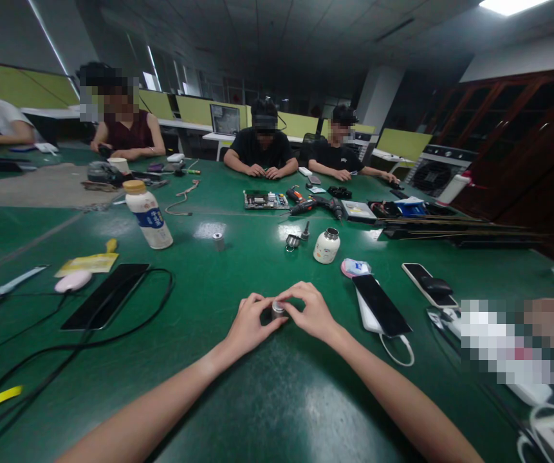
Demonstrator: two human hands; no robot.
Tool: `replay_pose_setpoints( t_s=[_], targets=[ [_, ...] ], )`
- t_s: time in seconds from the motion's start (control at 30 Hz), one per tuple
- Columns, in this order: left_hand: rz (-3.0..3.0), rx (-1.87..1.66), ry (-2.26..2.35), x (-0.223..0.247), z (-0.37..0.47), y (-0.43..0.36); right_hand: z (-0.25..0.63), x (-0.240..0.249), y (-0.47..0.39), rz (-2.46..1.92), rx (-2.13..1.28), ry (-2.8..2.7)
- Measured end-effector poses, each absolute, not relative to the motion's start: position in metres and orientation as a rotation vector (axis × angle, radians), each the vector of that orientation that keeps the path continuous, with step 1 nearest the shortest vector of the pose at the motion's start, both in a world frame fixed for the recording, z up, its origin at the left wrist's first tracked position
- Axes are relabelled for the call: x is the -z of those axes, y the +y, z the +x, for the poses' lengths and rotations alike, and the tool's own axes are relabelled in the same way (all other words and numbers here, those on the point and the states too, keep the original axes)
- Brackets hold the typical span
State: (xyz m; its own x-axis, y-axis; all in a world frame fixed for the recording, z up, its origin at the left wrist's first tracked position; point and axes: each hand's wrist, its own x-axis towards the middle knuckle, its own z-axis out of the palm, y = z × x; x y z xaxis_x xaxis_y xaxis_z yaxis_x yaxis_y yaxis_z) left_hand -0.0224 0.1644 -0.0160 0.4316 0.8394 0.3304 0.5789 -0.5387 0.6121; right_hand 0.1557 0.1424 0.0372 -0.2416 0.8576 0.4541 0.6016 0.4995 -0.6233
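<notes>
A small silver metal cylinder (278,310) stands on the green table in front of me, and its exact kind is too small to tell. My left hand (252,320) grips it from the left, thumb at the near side. From the right, my right hand (309,310) pinches it between thumb and fingers, with fingertips near its top. Farther off stands a similar silver cylinder (218,242). Beyond my hands lie a shiny metal piece (293,242) and a dark pointed metal part (305,231). A white bottle (327,246) with an uncovered mouth is close by them.
Left are a yellow-capped bottle (148,215), a black tablet (107,297) and cables. To the right lie a phone (381,306) on a white power bank and a black mouse (437,286). A circuit board (266,200) and power drills (322,204) lie farther back. Several people sit around.
</notes>
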Motion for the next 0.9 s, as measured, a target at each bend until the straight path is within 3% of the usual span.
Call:
replay_pose_setpoints(
  t_s=[0.2, 0.47, 0.73, 0.9],
  targets=[
    [2.26, -0.863, 1.215, 0.014, -0.022, 0.163, 0.168, -0.038, 0.152, -1.271, -0.398, -1.743],
    [2.262, -0.874, 1.21, 0.015, -0.023, 0.163, 0.18, -0.006, 0.166, -1.462, -0.36, -1.923],
    [2.256, -0.868, 1.219, 0.013, -0.023, 0.163, 0.163, -0.046, 0.147, -1.245, -0.509, -1.797],
    [2.257, -0.861, 1.205, 0.012, -0.023, 0.163, 0.156, -0.044, 0.142, -1.259, -0.463, -1.908]
  ],
)
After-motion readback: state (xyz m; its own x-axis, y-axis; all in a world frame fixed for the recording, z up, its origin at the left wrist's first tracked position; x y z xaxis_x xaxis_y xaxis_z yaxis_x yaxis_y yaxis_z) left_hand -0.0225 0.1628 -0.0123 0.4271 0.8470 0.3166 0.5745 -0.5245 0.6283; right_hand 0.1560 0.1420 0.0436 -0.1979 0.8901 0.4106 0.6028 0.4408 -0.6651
